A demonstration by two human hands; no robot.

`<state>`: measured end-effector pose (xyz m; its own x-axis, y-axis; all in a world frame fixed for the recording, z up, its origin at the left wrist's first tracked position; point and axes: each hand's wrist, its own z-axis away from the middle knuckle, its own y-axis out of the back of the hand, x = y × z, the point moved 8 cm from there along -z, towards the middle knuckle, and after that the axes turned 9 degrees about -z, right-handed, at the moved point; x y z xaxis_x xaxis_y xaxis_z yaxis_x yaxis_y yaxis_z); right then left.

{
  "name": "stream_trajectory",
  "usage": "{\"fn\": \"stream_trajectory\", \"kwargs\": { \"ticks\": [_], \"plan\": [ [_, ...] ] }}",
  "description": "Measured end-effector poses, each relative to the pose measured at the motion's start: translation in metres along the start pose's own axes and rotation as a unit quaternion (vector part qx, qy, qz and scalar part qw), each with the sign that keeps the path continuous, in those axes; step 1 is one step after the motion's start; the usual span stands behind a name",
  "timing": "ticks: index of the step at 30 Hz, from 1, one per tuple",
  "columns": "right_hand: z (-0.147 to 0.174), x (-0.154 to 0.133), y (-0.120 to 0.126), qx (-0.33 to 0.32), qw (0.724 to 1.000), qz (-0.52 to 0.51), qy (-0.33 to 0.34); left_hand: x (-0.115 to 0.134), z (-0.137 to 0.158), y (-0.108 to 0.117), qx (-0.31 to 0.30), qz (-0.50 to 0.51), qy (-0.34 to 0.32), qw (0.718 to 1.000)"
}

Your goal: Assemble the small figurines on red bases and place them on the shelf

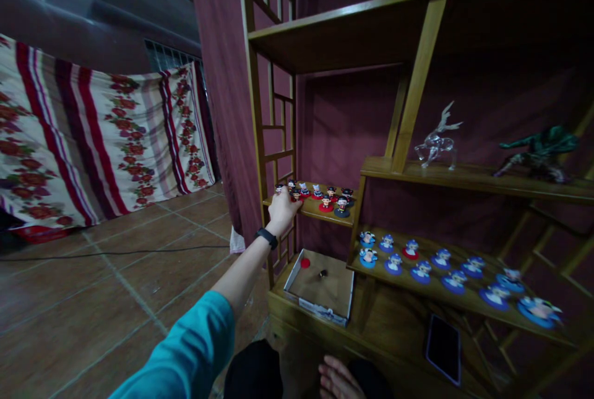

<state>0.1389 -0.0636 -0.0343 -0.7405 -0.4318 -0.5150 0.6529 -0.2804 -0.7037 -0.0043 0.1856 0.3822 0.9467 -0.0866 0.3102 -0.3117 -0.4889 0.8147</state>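
Observation:
My left hand, with a black band on its wrist, reaches to the left end of the small upper shelf. Its thumb and fingers close around a small dark-haired figurine, which they partly hide. Beside it stand several more figurines, among them a red-based one and a dark-based one. Low in the view, my right hand rests near my knee, fingers stretched out and holding nothing.
Below stands a shallow box holding a red disc and a small dark piece. Several blue-based figurines line the right shelf. A phone lies beneath. Higher up are a clear deer figure and a green figure.

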Motion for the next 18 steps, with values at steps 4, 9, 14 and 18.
{"fn": "stream_trajectory", "kwargs": {
  "ticks": [4,9,14,18],
  "plan": [
    [-0.002,0.0008,0.0021,0.001,1.0,0.005,0.003,-0.0016,-0.0011,-0.0021,0.005,0.016,-0.006,1.0],
    [-0.0002,0.0002,0.0004,-0.005,1.0,0.01,0.005,-0.0029,-0.0022,-0.0018,0.01,0.033,-0.004,0.999],
    [-0.0013,0.0003,0.0017,-0.004,1.0,0.016,0.004,-0.0037,-0.0032,-0.0021,0.008,0.062,-0.019,0.998],
    [-0.0017,-0.0002,0.0012,-0.002,1.0,0.016,0.003,-0.0036,-0.0026,-0.0014,0.012,0.075,-0.026,0.997]
  ]
}}
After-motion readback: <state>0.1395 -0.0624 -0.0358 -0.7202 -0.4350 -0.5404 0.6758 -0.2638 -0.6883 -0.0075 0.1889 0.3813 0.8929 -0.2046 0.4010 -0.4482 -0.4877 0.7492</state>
